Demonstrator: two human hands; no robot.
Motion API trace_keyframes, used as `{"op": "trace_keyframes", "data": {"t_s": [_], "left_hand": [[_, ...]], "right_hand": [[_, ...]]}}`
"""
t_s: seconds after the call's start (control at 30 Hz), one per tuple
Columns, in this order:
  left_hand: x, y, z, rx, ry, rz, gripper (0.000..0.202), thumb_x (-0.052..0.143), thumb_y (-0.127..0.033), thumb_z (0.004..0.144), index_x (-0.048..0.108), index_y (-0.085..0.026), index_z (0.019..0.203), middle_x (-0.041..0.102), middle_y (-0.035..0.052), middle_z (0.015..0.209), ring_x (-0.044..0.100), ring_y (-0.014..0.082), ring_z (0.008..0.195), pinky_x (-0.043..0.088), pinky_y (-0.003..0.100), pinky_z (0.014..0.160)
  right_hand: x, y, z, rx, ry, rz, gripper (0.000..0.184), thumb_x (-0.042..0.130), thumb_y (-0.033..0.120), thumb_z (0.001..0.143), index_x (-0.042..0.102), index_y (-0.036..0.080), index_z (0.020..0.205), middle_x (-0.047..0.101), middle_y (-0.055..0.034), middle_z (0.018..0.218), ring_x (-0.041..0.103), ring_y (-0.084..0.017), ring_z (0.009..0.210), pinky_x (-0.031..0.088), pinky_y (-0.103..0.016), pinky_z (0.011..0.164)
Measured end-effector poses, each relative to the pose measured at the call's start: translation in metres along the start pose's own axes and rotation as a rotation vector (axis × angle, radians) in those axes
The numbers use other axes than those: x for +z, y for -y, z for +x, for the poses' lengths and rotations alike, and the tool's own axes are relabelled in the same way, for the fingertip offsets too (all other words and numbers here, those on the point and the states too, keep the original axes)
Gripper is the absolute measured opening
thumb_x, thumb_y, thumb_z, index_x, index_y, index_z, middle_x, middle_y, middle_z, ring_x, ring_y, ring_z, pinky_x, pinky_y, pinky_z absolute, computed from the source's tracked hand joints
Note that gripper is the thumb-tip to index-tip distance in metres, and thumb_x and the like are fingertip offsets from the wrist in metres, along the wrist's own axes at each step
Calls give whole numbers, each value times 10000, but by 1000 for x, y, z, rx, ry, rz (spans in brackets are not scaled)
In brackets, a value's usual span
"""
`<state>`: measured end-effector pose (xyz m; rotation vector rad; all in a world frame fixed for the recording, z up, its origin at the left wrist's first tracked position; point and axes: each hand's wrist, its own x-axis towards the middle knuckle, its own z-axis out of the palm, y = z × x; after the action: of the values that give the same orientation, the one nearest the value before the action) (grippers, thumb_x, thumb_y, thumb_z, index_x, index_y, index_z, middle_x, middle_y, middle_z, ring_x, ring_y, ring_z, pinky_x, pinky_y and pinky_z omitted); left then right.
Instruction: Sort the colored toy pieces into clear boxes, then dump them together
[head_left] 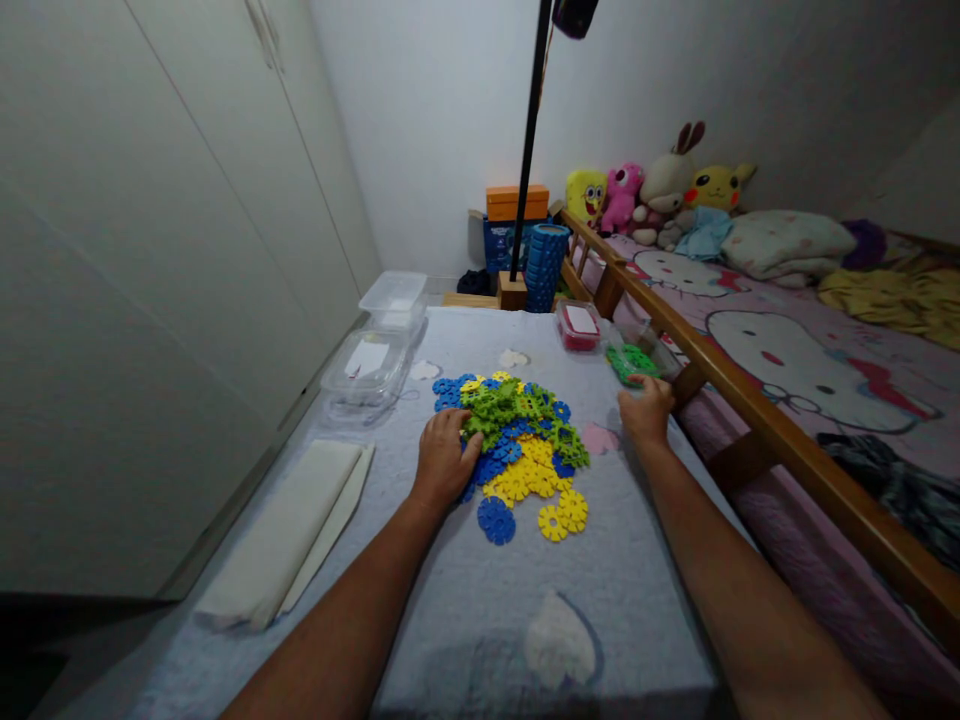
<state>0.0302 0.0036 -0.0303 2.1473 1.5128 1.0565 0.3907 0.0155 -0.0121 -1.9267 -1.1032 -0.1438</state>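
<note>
A pile of flat, notched plastic discs lies on the table: blue discs [496, 521], yellow discs [532, 468] and light-green pieces [501, 405]. My left hand [444, 455] rests against the pile's left side, fingers on the pieces and thumb apart, with nothing gripped that I can see. At the table's right edge, my right hand [646, 408] has its fingers curled in just below a group of darker green discs [631, 362]. These sit in or beside clear plastic. Whether anything is between the right fingers is hidden.
Clear plastic boxes [367, 362] stand at the back left, and a folded cream cloth [289, 535] lies in front of them. A lidded box with red contents [577, 327] is at the back right. A wooden bed rail [690, 340] borders the right side; a black pole [529, 140] rises behind.
</note>
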Motion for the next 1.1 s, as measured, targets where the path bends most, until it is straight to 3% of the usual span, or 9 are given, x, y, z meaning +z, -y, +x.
{"op": "trace_keyframes", "data": {"t_s": [0.2,0.5,0.67,0.87,0.97,1.1], "left_hand": [[5,0,-2,-7,49,29,260,613,-315,929,654,-232,1173,697,122,1248,629,324,1214,479,527,1092],[3,2,-1,26,71,-1,252,607,-328,934,661,-230,1160,706,122,1244,635,317,1194,494,518,1075],[3,1,-1,35,69,-9,247,609,-338,935,669,-235,1151,711,117,1213,641,314,1168,505,511,1057],[1,-1,-1,53,87,-31,280,624,-350,927,665,-224,1174,706,128,1246,642,315,1208,510,512,1075],[1,-2,-1,79,100,-49,306,629,-350,923,662,-218,1197,701,133,1275,642,314,1228,512,514,1088],[1,-3,-1,103,100,-60,339,649,-352,910,661,-229,1225,694,123,1304,638,312,1254,506,512,1111]], "right_hand": [[9,-10,29,-68,6,-292,411,576,216,802,701,151,1189,593,-215,1345,453,-383,1230,367,-550,1033],[-4,-8,42,-140,79,-464,243,568,213,880,753,172,1031,683,-189,1168,442,-363,1179,306,-537,986],[-23,-5,16,-230,96,-407,190,576,214,895,750,178,965,679,-194,1106,447,-351,1146,276,-527,977],[-46,3,-31,-288,144,-389,187,579,210,863,737,198,962,708,-135,1062,510,-337,1118,312,-487,986],[-61,12,-52,-340,227,-347,154,602,228,842,733,221,922,726,-109,1021,549,-315,1061,330,-463,960],[-84,26,-61,-432,434,-269,86,646,253,814,725,250,849,738,-60,942,611,-280,972,360,-436,924]]}}
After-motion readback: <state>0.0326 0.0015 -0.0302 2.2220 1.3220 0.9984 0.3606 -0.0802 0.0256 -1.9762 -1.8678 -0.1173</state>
